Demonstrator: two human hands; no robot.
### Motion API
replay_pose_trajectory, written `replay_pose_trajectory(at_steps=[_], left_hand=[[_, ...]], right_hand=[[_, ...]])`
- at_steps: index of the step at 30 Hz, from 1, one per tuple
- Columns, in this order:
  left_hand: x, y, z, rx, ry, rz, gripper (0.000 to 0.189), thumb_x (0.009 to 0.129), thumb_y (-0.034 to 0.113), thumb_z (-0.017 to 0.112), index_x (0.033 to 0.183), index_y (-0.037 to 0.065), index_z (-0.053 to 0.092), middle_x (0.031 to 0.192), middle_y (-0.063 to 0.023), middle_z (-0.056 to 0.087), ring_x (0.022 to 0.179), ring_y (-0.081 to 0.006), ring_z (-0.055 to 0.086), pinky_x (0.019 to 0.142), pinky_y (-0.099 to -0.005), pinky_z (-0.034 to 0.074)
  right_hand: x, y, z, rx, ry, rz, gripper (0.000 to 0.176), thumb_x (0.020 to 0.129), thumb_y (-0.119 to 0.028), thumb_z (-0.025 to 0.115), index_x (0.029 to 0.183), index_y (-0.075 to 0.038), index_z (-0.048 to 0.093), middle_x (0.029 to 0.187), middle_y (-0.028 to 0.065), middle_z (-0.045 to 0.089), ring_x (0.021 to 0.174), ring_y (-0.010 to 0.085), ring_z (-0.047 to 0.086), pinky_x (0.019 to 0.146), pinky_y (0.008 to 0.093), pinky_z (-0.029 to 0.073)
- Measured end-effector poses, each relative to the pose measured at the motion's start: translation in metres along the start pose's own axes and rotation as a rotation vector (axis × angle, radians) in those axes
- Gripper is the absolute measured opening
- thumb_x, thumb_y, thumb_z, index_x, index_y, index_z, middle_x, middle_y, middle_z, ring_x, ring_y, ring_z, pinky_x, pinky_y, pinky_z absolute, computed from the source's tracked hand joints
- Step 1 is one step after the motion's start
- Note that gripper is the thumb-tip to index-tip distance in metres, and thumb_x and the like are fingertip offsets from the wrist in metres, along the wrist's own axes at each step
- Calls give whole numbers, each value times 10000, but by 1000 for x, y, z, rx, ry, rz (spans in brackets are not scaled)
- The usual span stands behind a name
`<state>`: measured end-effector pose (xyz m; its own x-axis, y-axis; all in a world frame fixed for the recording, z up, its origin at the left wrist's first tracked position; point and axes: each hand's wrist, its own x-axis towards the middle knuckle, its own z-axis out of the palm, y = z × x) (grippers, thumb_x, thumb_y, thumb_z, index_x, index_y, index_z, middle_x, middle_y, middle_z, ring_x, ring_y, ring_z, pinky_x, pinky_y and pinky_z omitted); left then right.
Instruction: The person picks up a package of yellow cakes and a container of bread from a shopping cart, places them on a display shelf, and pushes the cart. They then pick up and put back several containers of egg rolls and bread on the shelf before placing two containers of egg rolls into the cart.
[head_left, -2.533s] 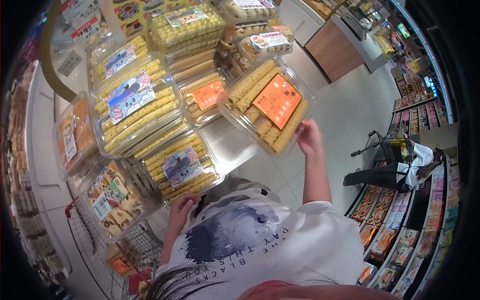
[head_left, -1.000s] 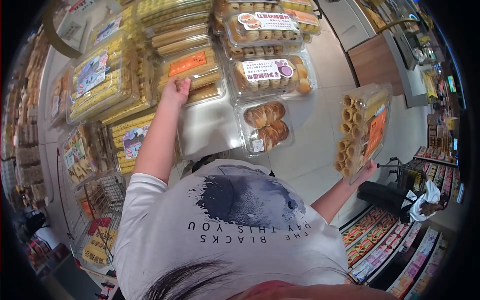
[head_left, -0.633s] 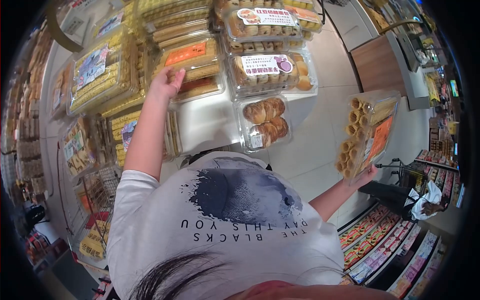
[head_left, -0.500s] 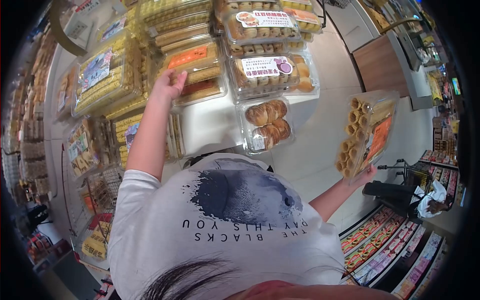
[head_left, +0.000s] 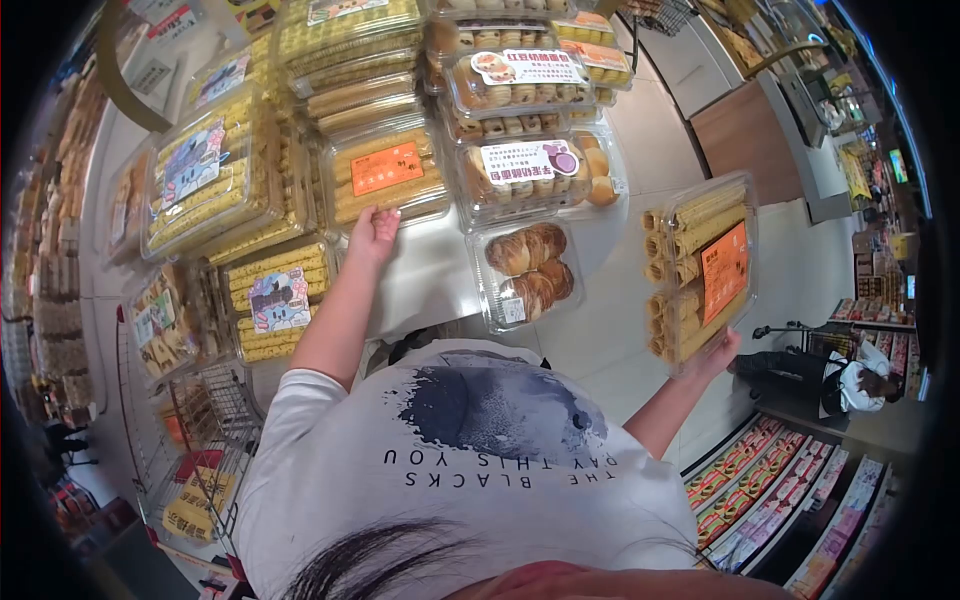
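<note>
Plastic box (head_left: pixel 705 275) tilts, long axis pointing forward.

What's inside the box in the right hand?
The clear box in the right hand has long golden rolls inside, some showing hollow ends. The orange label covers part, so whatever is right behind it can't be seen.
</note>
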<state>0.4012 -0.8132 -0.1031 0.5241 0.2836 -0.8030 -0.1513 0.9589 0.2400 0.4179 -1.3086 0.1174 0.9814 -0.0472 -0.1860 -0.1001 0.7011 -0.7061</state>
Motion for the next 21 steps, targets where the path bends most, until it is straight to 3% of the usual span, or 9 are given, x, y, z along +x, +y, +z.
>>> replay_pose_trajectory(at_steps=[6,9,10,13,14,16,18,21], left_hand=[[20,-7,-19,87,-101,78,247,834,181,542,928,-21,435,819,-147,505,804,-282,561,734,-366,531],[20,-8,-26,142,-84,-6,352,845,238,530,986,-66,420,876,-184,519,801,-282,553,730,-340,522],[14,-9,-25,183,-30,-32,430,857,262,502,1052,-105,389,897,-196,527,775,-293,559,739,-369,505],[25,-4,-47,115,-204,-229,484,855,290,488,1089,-120,380,948,-195,513,863,-312,539,808,-398,458],[16,-5,-49,210,-115,-178,531,838,316,497,1164,-80,362,1082,-185,476,1031,-295,466,890,-410,398],[-87,8,-5,736,-546,194,522,849,348,456,1197,-30,363,1161,-164,442,1086,-282,428,914,-410,373],[-129,7,-8,847,-702,302,515,861,375,410,1216,3,369,1206,-152,428,1118,-280,412,934,-412,351],[-151,4,-38,399,-565,45,514,879,407,333,1223,29,388,1223,-149,440,1130,-290,422,961,-419,322]], right_hand=[[15,29,27,-24,-111,174,580,672,-223,475,1174,60,412,1147,201,498,1012,313,519,874,397,424],[27,54,45,-39,-189,336,580,669,-212,490,1160,87,412,1130,215,504,1005,299,528,876,379,425],[29,65,57,-39,-238,388,571,674,-207,491,1152,96,414,1123,218,508,1002,294,531,876,373,426],[31,100,95,-56,-355,575,531,695,-189,493,1124,117,426,1095,221,523,982,280,545,871,360,429],[33,112,107,-66,-392,642,516,703,-182,493,1114,123,431,1084,221,529,973,275,550,869,356,430],[37,137,124,-106,-484,753,468,720,-163,495,1091,118,448,1043,213,549,930,269,570,828,365,457],[41,159,140,-96,-516,818,384,728,-143,492,1020,106,488,951,191,577,832,250,594,748,357,490],[53,200,139,-204,-466,793,232,741,-99,489,887,76,529,802,150,593,678,216,603,620,323,519]])
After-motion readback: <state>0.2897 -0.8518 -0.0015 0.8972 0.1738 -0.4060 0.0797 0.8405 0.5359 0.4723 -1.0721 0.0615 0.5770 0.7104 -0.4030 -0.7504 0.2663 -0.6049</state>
